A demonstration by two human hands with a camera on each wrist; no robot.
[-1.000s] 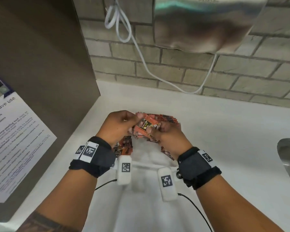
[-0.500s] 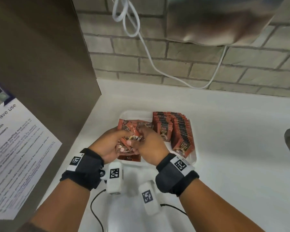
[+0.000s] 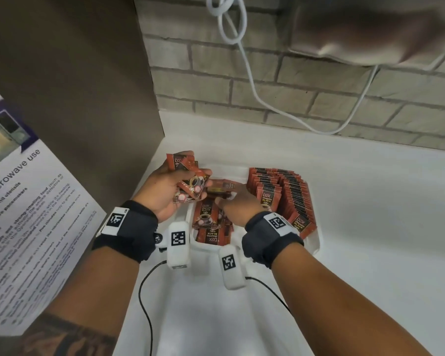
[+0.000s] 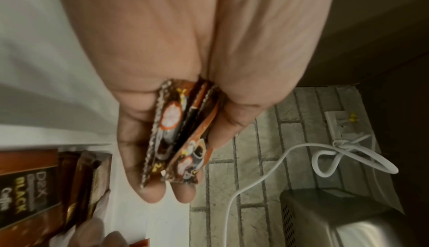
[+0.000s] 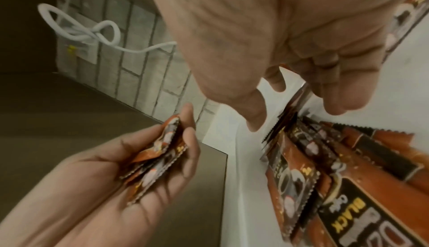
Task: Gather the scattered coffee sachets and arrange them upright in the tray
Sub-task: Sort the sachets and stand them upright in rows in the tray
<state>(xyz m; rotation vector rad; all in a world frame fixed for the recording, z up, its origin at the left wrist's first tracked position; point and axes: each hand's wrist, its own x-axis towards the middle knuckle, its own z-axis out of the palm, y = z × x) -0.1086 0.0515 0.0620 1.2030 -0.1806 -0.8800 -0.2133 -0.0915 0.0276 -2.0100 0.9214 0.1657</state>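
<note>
Hands: two, left hand (image 3: 162, 194) and right hand (image 3: 238, 205). Tray (image 3: 315, 242): one, white. Sachets in left hand (image 4: 176, 141): small bunch, at least three edges visible in wrist views, exact number unclear. Loose sachets lying in tray's left part (image 3: 208, 224): several overlapping, perhaps five or six. Upright sachets in tray's right part (image 3: 285, 196): two packed rows, too dense to count. White cable (image 3: 254, 80): one. Posted sheet (image 3: 23, 214): one.
</note>
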